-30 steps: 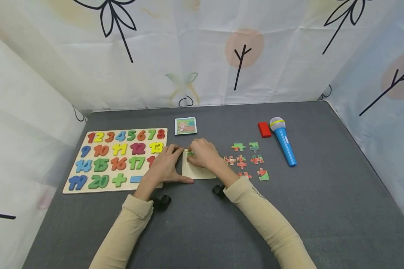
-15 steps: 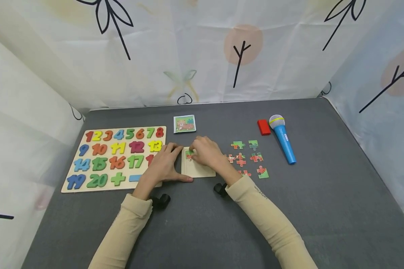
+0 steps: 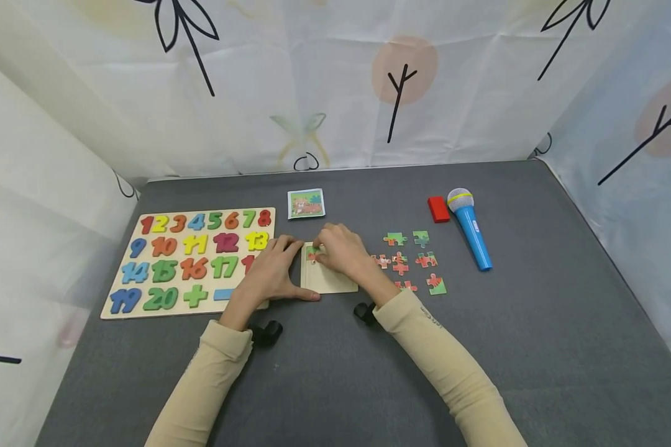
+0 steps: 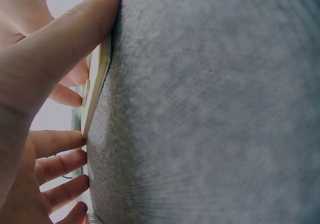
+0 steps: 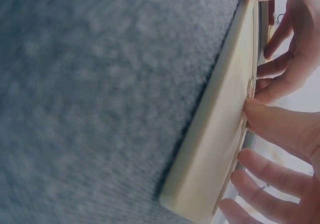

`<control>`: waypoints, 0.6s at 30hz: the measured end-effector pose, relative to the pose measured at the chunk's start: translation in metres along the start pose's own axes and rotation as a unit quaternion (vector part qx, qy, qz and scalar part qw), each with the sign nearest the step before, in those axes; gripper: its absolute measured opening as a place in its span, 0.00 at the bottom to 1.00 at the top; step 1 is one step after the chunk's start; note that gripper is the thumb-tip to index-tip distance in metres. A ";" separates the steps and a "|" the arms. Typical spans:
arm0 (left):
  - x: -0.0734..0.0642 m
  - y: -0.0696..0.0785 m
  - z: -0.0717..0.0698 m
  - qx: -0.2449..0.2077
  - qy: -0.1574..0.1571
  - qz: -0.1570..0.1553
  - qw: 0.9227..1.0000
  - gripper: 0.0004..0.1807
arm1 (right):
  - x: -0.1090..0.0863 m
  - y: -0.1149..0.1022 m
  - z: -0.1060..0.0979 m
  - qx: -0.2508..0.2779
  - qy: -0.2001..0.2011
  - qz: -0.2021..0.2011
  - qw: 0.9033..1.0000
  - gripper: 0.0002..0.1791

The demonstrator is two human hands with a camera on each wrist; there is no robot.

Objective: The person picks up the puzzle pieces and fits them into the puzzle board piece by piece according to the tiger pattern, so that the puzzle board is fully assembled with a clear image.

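My left hand (image 3: 273,273) steadies the left side of a small wooden puzzle tray (image 3: 335,284), fingers spread at its far left corner and thumb straight at its near edge. Over the tray, my right hand (image 3: 341,251) pinches a green and red puzzle piece (image 3: 312,253) at the tray's far left corner. The right wrist view has the thumb (image 5: 270,116) and fingertips down at a thin piece on the tray surface. Part of that piece is hidden under the fingers. Several loose puzzle pieces (image 3: 400,264) lie just right of the tray.
On the left lies a wooden number board (image 3: 184,312), its right edge partly behind my left hand. A small picture card (image 3: 306,203) is beyond the tray. Farther right are a red block (image 3: 438,210) and a blue toy microphone (image 3: 472,236). White printed cloth (image 3: 335,81) borders the table.
The right hand's fingers have shifted slightly at the tray's far left corner, and more of the puzzle piece shows than a second ago. The left hand stays put. The head view has tilted slightly.
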State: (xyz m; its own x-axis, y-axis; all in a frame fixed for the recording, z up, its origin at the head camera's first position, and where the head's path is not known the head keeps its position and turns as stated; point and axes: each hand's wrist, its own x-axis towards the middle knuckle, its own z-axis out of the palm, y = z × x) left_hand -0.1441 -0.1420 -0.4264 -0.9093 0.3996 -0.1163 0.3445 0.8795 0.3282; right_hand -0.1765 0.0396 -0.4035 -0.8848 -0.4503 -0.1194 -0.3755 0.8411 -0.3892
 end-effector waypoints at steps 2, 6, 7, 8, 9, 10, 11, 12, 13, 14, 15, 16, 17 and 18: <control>0.000 0.000 -0.001 0.001 0.000 -0.001 1.000 0.64 | 0.000 0.001 0.000 0.003 0.002 -0.003 1.000 0.15; -0.001 0.001 -0.002 0.001 0.000 -0.003 1.000 0.64 | -0.002 0.003 -0.001 0.006 0.005 -0.010 1.000 0.17; -0.001 0.001 -0.002 0.001 0.000 -0.002 1.000 0.65 | -0.002 0.003 -0.002 0.008 0.005 -0.010 1.000 0.18; -0.001 0.001 -0.002 -0.001 -0.001 -0.002 1.000 0.65 | -0.003 0.005 -0.003 0.010 0.005 -0.009 1.000 0.18; -0.001 0.001 -0.002 -0.002 -0.001 -0.003 1.000 0.65 | -0.003 0.006 -0.004 0.010 0.006 -0.008 1.000 0.18; -0.001 0.001 -0.002 -0.002 -0.002 -0.003 1.000 0.65 | -0.004 0.007 -0.005 0.011 0.007 -0.005 1.000 0.18; -0.001 0.001 -0.001 -0.002 -0.002 -0.002 1.000 0.64 | -0.005 0.009 -0.006 0.013 0.008 -0.003 1.000 0.18; -0.001 0.001 -0.001 -0.002 -0.003 -0.004 1.000 0.65 | -0.005 0.011 -0.007 0.013 0.009 0.000 1.000 0.18; 0.000 0.001 -0.001 -0.002 -0.004 -0.006 1.000 0.65 | -0.006 0.013 -0.008 0.014 0.011 0.002 1.000 0.18; 0.000 0.000 0.000 -0.002 -0.005 -0.007 1.000 0.65 | -0.007 0.015 -0.009 0.013 0.013 0.004 1.000 0.18; 0.000 0.000 0.000 -0.002 -0.006 -0.008 1.000 0.65 | -0.008 0.018 -0.010 0.013 0.015 0.006 1.000 0.18; 0.001 0.000 0.000 -0.002 -0.007 -0.009 1.000 0.65 | -0.008 0.020 -0.011 0.015 0.016 0.007 1.000 0.18; 0.001 0.000 0.000 -0.002 -0.008 -0.010 1.000 0.65 | -0.009 0.023 -0.012 0.015 0.016 0.008 1.000 0.18; 0.001 0.000 0.000 -0.002 -0.010 -0.011 1.000 0.65 | -0.011 0.025 -0.013 0.017 0.016 0.009 1.000 0.18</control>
State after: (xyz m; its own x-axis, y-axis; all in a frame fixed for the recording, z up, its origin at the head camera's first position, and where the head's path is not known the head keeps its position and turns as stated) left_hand -0.1453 -0.1418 -0.4270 -0.9116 0.3857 -0.1420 0.3239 0.8868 0.3296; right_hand -0.1802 0.0695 -0.3998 -0.9002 -0.4245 -0.0969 -0.3503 0.8382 -0.4181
